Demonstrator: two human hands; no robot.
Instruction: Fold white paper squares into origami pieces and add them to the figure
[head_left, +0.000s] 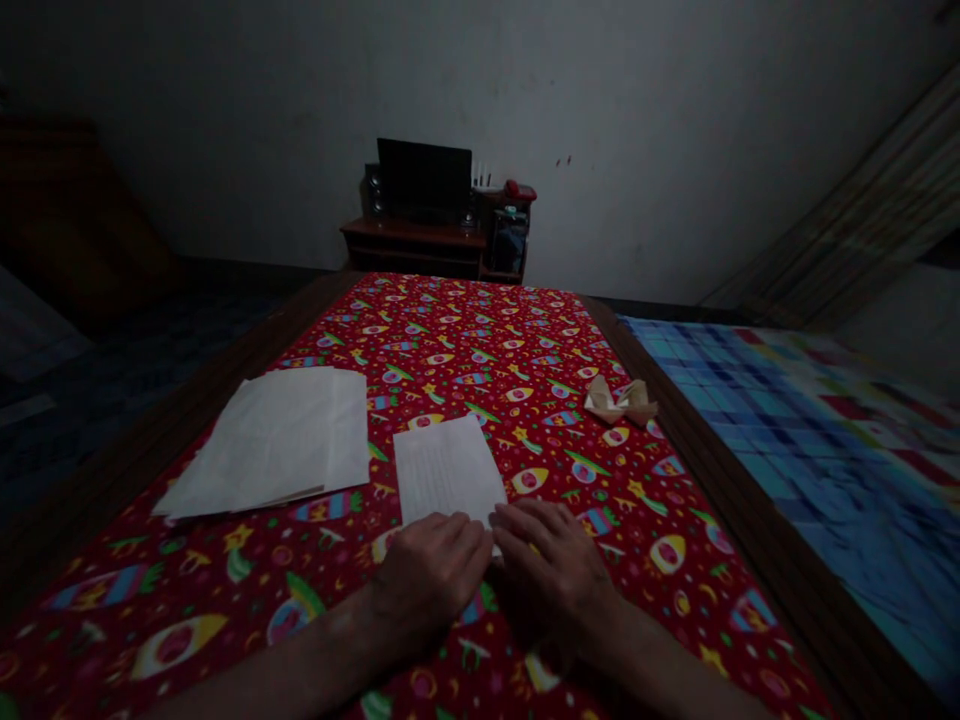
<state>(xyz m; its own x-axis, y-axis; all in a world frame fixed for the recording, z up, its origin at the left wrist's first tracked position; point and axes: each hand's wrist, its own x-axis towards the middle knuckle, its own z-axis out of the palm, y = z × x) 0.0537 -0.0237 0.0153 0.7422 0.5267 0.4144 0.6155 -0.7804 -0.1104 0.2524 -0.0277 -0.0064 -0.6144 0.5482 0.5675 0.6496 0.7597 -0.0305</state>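
Your left hand [435, 566] and right hand [556, 562] nearly meet at the paper sheet [444, 466] on the cloth [480, 345] (whether gripping, I can't tell). One folded piece [635, 403] looks done; the sheet and stack [277, 440] seemingly remain.

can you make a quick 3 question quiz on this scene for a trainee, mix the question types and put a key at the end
1. True or false: the left hand and the right hand are both at the near end of a white sheet.
2. On which side of that sheet does the stack of papers lie, seen from the person? a) underneath it b) right c) left
3. Fill the gap: the tan folded item lies nearer the ____ hand.

Key: 1 true; 2 c; 3 right
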